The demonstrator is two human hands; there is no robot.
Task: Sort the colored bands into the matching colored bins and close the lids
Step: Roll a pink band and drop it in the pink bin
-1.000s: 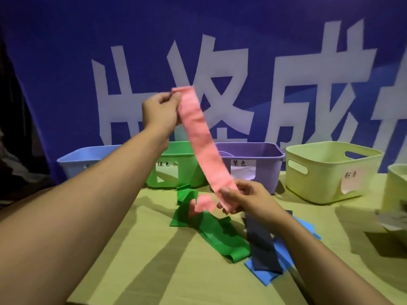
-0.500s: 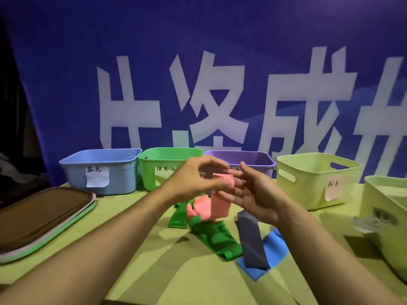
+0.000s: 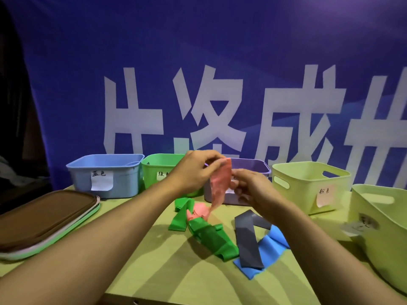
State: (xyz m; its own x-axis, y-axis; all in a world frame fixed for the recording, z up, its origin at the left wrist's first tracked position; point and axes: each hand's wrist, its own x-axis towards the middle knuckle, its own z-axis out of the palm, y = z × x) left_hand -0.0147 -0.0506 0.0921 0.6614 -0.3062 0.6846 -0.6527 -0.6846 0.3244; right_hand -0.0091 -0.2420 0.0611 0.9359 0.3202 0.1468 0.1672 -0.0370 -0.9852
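- The person holds a pink band [image 3: 219,186] up over the middle of the table [image 3: 154,271], in front of the purple bin [image 3: 253,170]; its lower end trails down onto the pile of bands below.
- The left hand [image 3: 193,172] pinches the band's top edge between thumb and fingers. The right hand [image 3: 251,190] has curled fingers at the band's right edge and seems to grip it there, though the exact contact is partly hidden.
- The band hangs limp and creases under its own weight, so I judge it light, soft and stretchy, nothing fragile. It would likely sag or snag if taken by one end only.
- Best hold, to my eye: gather or fold it and pinch the bundle mid-length, so no tail drags across the others.
- That tail touches the green band [image 3: 211,236]; lifting carelessly could pull it along.
- A grey band [image 3: 246,243] lies over a blue band [image 3: 271,249] just to the right, untouched.
- The pale yellow-green bin [image 3: 308,186] with a label reading pink stands right of the purple one, open-topped, and looks like the destination.
- The blue bin [image 3: 105,175] and green bin [image 3: 158,170] stand to the left, and stacked lids [image 3: 44,219] lie at the far left, none fitted yet.
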